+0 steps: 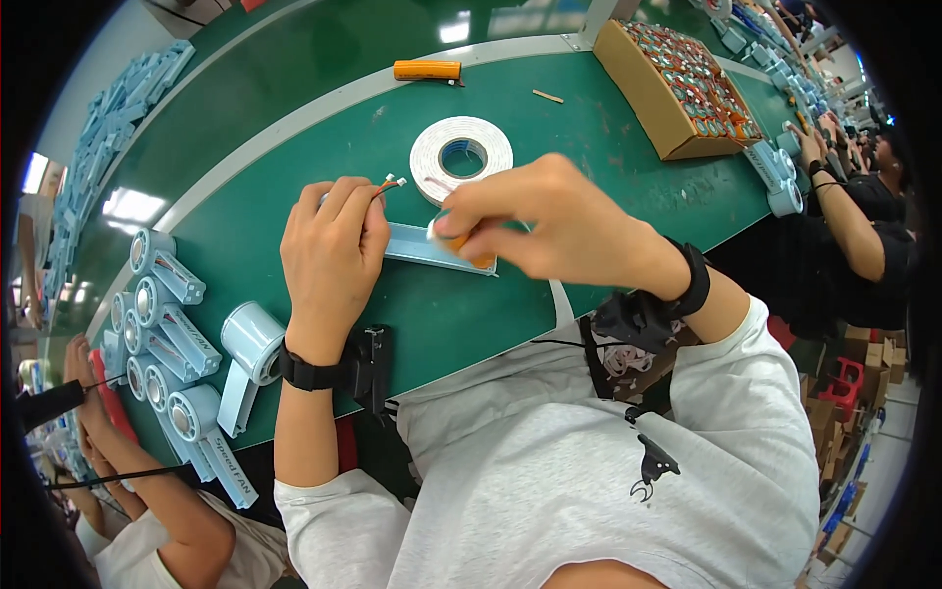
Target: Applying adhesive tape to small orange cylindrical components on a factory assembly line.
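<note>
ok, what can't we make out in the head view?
White item in right hand, head view: motion blur.
Left end of light-blue casing, head view: left hand covers it.
Bottom of cardboard box, head view: contents hide it.
Rest of lower-left co-worker, head view: cut by lens rim.

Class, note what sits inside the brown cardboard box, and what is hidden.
Inside the cardboard box: many orange cells with red wires across the top. Anything beneath that top layer is covered.
</note>
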Tool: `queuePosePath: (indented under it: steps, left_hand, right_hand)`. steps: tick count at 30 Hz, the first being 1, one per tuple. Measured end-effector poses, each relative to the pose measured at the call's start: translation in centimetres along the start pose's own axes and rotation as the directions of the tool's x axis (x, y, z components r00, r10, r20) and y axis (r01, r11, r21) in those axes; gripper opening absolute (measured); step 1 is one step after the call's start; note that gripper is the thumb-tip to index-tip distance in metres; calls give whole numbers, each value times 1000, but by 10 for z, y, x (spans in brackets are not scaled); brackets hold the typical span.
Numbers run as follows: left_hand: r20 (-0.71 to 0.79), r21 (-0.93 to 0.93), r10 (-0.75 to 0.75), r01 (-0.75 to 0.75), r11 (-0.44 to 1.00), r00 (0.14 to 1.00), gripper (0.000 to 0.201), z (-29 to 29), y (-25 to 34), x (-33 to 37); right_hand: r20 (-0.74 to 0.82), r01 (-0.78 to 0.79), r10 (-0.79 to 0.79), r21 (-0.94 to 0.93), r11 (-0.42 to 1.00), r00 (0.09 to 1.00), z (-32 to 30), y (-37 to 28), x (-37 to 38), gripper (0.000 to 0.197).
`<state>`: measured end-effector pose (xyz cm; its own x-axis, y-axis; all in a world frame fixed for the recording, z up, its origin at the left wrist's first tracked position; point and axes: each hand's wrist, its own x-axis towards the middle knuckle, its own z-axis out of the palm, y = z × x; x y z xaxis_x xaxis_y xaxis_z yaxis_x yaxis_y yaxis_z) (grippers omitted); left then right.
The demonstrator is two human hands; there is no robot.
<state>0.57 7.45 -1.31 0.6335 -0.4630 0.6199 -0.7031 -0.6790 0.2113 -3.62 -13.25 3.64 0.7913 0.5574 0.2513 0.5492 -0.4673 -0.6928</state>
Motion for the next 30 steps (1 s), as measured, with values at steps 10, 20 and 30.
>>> queuePosePath:
  steps: [10, 20, 30]
  left_hand:
    - [33, 12, -16, 16, 1000, 999, 4, 0, -1, 0]
    - [63, -134, -89, 97, 986, 994, 11, -2, 0, 1]
    - [69, -315, -151, 165, 934, 986, 19, -6, -1, -1]
  right_hand:
    - [-205, 80, -76, 11, 997, 976, 10, 5, -14, 19]
    - [-7, -9, 9, -26, 1000, 1000, 11, 0, 5, 8]
    - [274, -16, 41, -96, 995, 961, 22, 7, 38, 6]
